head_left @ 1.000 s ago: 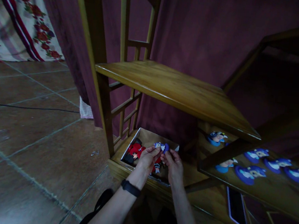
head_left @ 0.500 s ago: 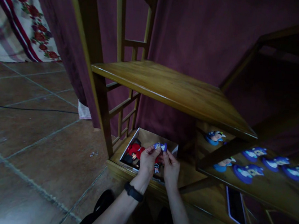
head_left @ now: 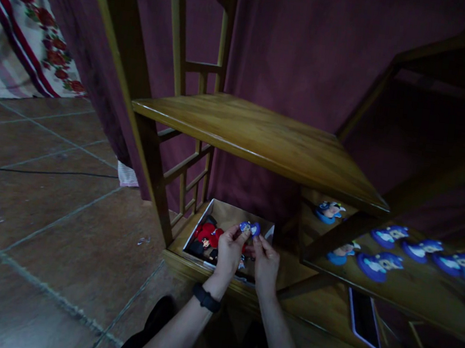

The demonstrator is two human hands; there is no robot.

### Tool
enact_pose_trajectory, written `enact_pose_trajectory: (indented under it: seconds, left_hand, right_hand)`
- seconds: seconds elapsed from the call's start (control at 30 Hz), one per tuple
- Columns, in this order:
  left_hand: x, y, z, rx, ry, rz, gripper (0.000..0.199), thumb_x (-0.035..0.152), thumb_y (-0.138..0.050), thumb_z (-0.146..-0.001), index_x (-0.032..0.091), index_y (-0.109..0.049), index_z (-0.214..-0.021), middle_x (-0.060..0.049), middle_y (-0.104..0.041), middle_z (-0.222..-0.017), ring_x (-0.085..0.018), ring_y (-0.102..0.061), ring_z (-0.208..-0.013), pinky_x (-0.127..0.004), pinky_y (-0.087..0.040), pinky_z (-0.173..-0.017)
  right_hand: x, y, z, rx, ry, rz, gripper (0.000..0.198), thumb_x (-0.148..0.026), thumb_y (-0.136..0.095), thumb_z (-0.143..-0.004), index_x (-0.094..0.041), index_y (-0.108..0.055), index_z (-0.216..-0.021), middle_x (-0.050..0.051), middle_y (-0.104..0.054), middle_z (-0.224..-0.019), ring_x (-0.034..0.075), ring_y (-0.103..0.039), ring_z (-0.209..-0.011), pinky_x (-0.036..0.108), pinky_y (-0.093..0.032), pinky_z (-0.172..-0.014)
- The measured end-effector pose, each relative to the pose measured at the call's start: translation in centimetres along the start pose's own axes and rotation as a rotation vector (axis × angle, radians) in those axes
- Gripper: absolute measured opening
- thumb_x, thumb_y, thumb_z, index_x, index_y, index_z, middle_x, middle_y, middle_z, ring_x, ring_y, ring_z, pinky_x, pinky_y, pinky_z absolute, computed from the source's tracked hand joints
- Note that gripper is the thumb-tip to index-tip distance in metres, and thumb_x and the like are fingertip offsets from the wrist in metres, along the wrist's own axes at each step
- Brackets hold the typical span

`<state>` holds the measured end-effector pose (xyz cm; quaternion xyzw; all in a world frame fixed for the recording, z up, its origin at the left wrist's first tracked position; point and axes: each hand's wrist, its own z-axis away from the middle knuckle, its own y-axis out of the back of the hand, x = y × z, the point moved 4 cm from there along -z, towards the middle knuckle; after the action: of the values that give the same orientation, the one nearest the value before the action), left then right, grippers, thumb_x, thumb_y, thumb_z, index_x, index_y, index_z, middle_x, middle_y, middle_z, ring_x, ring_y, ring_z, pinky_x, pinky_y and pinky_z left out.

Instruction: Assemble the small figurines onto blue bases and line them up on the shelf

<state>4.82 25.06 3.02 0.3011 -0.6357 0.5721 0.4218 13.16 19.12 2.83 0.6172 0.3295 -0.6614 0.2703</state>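
Observation:
A small purple-and-white figurine (head_left: 250, 228) is held between my two hands, above an open white box (head_left: 234, 213). My left hand (head_left: 228, 251), with a black band on its wrist, pinches the figurine's head end. At the round purple base, my right hand (head_left: 265, 260) grips with thumb and fingers. Inside the box lie red-and-black figurines (head_left: 207, 234) and other dark pieces, partly covered by my hands. The box rests on the low wooden shelf, by the lattice side panel.
A wooden shelf board (head_left: 242, 130) juts out above the box. To the right, several purple and blue figurines (head_left: 380, 265) stand on another shelf. A phone (head_left: 364, 319) lies below them. The tiled floor (head_left: 51, 236) spreads to the left, crossed by a black cable (head_left: 46, 172).
The view has shifted slightly, so the shelves and figurines appear a little further left. Both hands keep hold of the figurine, which looks slightly turned.

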Motion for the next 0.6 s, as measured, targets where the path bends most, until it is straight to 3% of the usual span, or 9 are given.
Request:
enact_pose_trajectory:
  seconds: [0.27,0.47,0.6]
  left_hand:
    - [0.6,0.1,-0.5,-0.138,-0.074,-0.186,0.024,0.029,-0.066,-0.065,0.012,-0.067,-0.082,-0.005,-0.066,-0.077,-0.016,-0.058,-0.074,-0.026,-0.043,-0.073]
    - [0.5,0.3,-1.1,-0.196,-0.046,-0.213,0.024,0.029,-0.065,-0.066,0.012,-0.066,-0.083,-0.006,-0.067,-0.078,-0.016,-0.059,-0.075,-0.026,-0.044,-0.073]
    - [0.6,0.5,-1.5,-0.208,-0.072,-0.260,0.025,0.028,-0.066,-0.065,0.012,-0.065,-0.084,-0.007,-0.067,-0.081,-0.017,-0.059,-0.077,-0.027,-0.045,-0.074]
  right_hand:
    - [0.1,0.5,0.3,-0.002,-0.091,-0.107,0.044,-0.048,-0.064,-0.065,-0.017,-0.065,-0.097,0.000,-0.066,-0.059,0.014,-0.059,-0.049,0.026,-0.048,-0.051]
    - [0.2,0.5,-0.2,-0.007,-0.180,-0.256,0.035,-0.045,-0.068,-0.062,-0.016,-0.066,-0.081,0.002,-0.067,-0.064,0.014,-0.061,-0.053,0.025,-0.049,-0.050]
    - [0.3,0.7,-0.5,-0.032,-0.224,-0.283,0.033,-0.043,-0.070,-0.060,-0.017,-0.065,-0.080,0.001,-0.067,-0.066,0.014,-0.062,-0.056,0.025,-0.051,-0.052]
